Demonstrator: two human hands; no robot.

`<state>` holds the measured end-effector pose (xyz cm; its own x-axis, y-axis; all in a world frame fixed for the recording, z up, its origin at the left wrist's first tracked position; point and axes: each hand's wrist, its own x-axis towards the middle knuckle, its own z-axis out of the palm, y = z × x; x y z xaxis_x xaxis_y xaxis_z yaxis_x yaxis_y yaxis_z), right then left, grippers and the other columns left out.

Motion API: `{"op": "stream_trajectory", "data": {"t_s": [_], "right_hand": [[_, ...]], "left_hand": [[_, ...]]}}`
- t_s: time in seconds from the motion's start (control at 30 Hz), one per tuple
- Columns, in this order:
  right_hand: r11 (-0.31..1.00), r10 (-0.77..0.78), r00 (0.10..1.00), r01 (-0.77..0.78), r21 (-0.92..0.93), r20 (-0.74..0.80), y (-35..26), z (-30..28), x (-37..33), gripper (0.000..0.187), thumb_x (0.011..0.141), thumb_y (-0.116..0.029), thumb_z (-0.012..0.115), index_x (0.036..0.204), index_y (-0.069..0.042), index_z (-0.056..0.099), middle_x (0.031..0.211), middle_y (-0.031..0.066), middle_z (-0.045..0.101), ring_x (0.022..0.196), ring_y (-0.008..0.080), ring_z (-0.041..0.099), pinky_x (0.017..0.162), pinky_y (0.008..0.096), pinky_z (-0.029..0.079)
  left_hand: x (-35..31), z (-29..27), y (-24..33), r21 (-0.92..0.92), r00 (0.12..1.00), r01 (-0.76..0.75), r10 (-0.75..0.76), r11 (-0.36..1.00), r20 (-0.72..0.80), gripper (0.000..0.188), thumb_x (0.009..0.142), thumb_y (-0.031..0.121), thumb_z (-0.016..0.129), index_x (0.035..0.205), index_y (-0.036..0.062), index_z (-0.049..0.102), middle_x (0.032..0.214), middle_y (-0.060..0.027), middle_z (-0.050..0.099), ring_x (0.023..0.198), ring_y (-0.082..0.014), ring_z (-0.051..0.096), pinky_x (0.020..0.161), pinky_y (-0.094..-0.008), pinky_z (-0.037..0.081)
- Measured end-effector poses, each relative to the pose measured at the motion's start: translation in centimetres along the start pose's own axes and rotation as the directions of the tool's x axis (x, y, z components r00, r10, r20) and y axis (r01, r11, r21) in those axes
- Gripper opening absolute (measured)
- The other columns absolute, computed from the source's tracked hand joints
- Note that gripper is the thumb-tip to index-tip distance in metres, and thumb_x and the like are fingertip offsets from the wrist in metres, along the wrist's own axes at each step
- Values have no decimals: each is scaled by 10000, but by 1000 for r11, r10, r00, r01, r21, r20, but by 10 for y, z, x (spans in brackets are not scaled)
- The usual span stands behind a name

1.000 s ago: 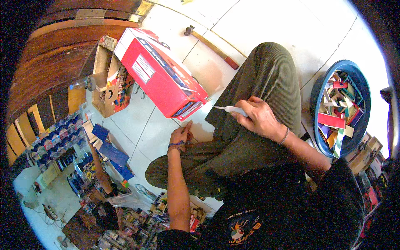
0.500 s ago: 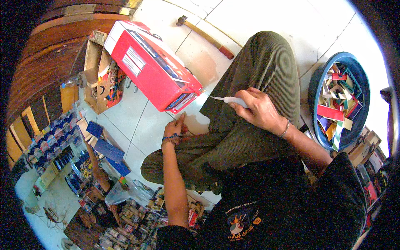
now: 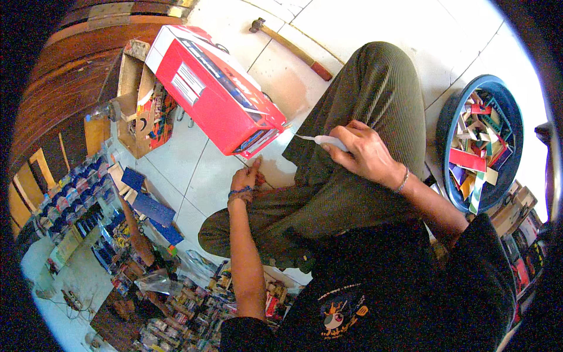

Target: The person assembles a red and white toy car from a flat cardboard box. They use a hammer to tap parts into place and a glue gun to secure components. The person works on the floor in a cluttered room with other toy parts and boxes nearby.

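Observation:
A red and white model bus (image 3: 220, 108) lies tilted on the tiled floor in front of me. My right hand (image 3: 366, 151) grips a white squeeze bottle (image 3: 333, 142), whose thin nozzle points left at the near end of the bus. A small gap seems to separate the nozzle tip from the bus corner. My left hand (image 3: 244, 180) is at the lower corner of that near end, with its index finger stretched up to the edge. Whether the finger presses on the bus is unclear, and its other fingers are partly hidden.
Beyond my knee lies a hammer (image 3: 291, 49). A blue tub (image 3: 444, 152) of colourful offcuts stands at right. To the left are a wooden box (image 3: 130, 88), blue boards (image 3: 153, 209) and a plastic bottle (image 3: 101, 112). At lower left another person's arm (image 3: 139, 239) reaches among many small items.
The view has shifted slightly. My hands and the bus hold nearly the same places, and the bottle stays in my right hand. The other person's arms at lower left have moved a little.

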<state>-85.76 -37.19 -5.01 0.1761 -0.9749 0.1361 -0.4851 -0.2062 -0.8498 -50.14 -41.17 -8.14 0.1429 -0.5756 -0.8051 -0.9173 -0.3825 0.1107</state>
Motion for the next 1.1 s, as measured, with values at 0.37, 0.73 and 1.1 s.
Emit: {"op": "stream_trajectory", "data": {"t_s": [0.37, 0.73, 1.1], "right_hand": [[1000, 10, 1000, -10, 3, -18, -1, 0, 0, 170, 856, -192, 675, 912, -59, 583, 713, 154, 581, 685, 354, 605, 695, 443, 501], [995, 81, 997, -81, -57, -7, -11, -2, -2, 176, 877, -209, 665, 955, -59, 619, 790, 163, 618, 738, 366, 619, 720, 455, 511], [994, 83, 996, -84, -65, -25, -12, 2, -2, 190, 880, -219, 664, 941, -52, 599, 793, 188, 636, 757, 396, 620, 690, 483, 516]], "left_hand": [[-37, 56, 66, -625, 966, -248, 240, 740, -99, 364, 955, 347, 628, 1116, 23, 666, 942, -69, 709, 841, -153, 668, 731, -294, 524], [-28, 88, 133, -866, 885, -460, 27, 196, -464, 367, 857, 119, 756, 1188, 33, 625, 1167, -73, 646, 927, -119, 623, 742, -242, 518], [-27, 88, 144, -770, 795, -575, -35, 276, -606, 252, 846, 133, 759, 1065, 22, 702, 1036, -75, 706, 966, -160, 649, 889, -311, 500]]}}
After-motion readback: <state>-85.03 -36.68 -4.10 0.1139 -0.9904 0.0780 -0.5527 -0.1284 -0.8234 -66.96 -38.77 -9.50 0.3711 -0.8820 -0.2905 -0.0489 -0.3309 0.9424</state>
